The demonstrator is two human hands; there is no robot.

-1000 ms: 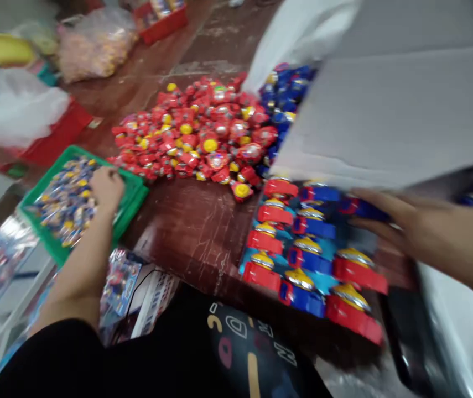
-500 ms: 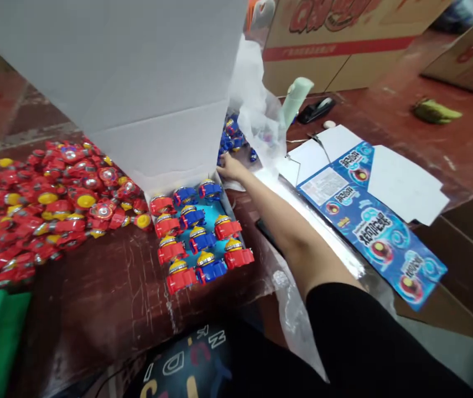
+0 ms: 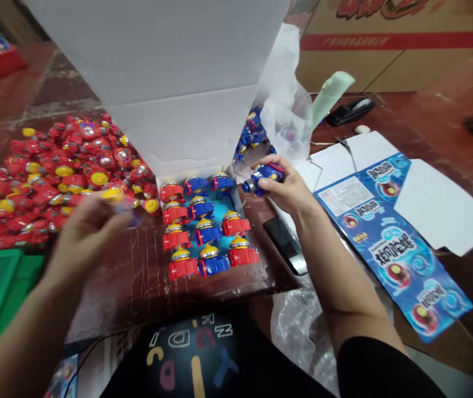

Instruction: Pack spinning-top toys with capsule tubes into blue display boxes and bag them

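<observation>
My right hand (image 3: 290, 185) grips a blue toy launcher (image 3: 267, 177) with a red edge, just right of the open box. My left hand (image 3: 81, 235), smeared by motion, pinches a yellow-topped spinning top (image 3: 113, 195) beside the red pile. Between the hands stands a white cardboard box (image 3: 240, 207) with its lid raised. Rows of red launchers (image 3: 176, 237) and blue launchers (image 3: 208, 233), each topped by a yellow and silver spinning top, sit in it. Light-blue bottom shows in the right column, between its far blue toy and the red ones nearer me.
A heap of red launchers (image 3: 66, 171) spreads at left, above a green crate (image 3: 1, 282). Blue toys (image 3: 253, 132) lie behind the box near a plastic bag (image 3: 288, 110). At right are a phone (image 3: 286, 243), a flat printed carton (image 3: 398, 243), a green bottle (image 3: 331, 97) and a tape dispenser (image 3: 350, 112).
My right hand has come back from behind the box's right side with a blue launcher. My left hand has entered view with a yellow-topped spinning top. The camera view has shifted left.
</observation>
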